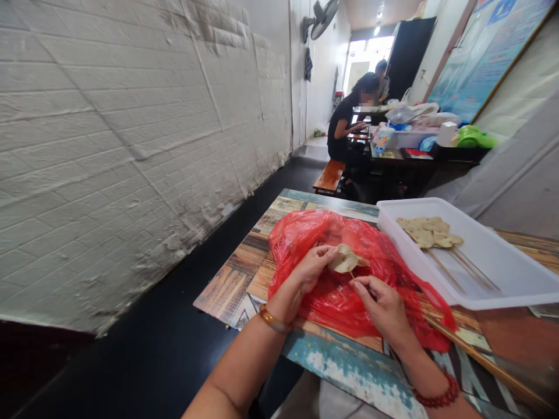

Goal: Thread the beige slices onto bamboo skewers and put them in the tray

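Note:
My left hand (315, 266) is closed on the edge of a pale, flat, round food slice (344, 259), whose exact kind I cannot make out. Between the fingertips of my right hand (379, 299) is a thin wooden skewer (351, 274), its upper end meeting the slice. Both hands are above a crumpled red plastic bag (325, 227) spread open on the table. Another pale piece shows just behind the slice, partly hidden. To the right, a white plastic tray (489, 244) holds several skewered slices (430, 231) of the same pale colour.
The wood-patterned table (244, 265) has a worn blue-green front edge. A bundle of long sticks (480, 349) lies at its right. Beyond it, a person in black (345, 125) sits on a wooden bench (329, 176) beside a cluttered table. A whitish brick-patterned wall (144, 116) runs along the left.

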Demonstrator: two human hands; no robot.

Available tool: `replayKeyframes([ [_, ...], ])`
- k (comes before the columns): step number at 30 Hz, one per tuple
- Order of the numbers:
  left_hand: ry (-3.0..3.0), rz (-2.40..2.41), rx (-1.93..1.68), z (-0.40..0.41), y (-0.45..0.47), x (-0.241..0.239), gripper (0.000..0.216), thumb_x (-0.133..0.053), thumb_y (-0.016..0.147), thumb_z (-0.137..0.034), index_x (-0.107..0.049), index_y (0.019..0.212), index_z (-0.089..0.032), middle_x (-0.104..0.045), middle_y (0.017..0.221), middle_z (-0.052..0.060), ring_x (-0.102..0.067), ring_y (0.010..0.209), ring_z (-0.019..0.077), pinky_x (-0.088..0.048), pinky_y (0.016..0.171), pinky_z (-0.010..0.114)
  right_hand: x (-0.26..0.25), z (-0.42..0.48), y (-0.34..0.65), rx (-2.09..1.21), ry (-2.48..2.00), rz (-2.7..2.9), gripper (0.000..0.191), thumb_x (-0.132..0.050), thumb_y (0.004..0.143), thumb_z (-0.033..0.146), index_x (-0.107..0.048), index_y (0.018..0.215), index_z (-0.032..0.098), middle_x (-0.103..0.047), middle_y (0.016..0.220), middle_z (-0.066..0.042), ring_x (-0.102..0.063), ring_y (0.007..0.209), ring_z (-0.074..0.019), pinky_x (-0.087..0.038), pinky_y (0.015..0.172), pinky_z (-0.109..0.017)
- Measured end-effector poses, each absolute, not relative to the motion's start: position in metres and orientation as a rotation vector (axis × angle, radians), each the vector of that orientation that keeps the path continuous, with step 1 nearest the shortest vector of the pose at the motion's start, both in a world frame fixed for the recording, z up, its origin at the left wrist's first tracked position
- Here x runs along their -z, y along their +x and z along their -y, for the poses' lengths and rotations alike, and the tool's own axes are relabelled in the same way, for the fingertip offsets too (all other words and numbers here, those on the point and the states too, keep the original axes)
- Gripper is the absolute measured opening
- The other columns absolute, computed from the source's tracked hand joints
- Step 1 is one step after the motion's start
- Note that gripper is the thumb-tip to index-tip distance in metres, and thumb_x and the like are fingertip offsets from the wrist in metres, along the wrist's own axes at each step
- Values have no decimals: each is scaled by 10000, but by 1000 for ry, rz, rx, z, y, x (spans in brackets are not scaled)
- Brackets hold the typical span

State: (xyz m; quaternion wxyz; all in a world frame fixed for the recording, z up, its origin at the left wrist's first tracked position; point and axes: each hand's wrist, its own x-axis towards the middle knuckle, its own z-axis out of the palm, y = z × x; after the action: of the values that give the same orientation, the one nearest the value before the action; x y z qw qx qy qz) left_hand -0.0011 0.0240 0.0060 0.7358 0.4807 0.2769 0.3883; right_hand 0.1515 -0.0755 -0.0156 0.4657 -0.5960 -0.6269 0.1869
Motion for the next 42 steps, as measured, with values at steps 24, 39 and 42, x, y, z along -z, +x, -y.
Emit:
replayKeyframes([
  [24, 734, -578, -994, -24, 1, -12, 338, -737, 655, -406, -687, 801, -105, -638, 723, 62, -556, 666, 130, -446, 670, 255, 18, 77, 145, -650, -1415, 1392, 357, -553, 818, 501, -704, 829, 178, -696, 677, -56, -653, 641, -202, -519, 536, -278],
  [39, 795, -616, -1029, -21, 6, -3, 362, -790, 577, -349, -703, 796, -73, -682, 749, 87, -599, 628, 141, -445, 640, 247, 27, 75, 141, -626, -1471, 1493, 293, -509, 865, 419, -668, 843, 174, -681, 778, -57, -629, 711, -191, -492, 670, -287],
  [42, 810, -632, -1030, -21, 9, 2, 379, -786, 574, -378, -708, 793, -79, -687, 751, 88, -604, 628, 150, -451, 639, 256, 27, 76, 140, -596, -1499, 1520, 290, -487, 879, 402, -656, 831, 171, -662, 763, -48, -612, 698, -183, -470, 663, -280],
])
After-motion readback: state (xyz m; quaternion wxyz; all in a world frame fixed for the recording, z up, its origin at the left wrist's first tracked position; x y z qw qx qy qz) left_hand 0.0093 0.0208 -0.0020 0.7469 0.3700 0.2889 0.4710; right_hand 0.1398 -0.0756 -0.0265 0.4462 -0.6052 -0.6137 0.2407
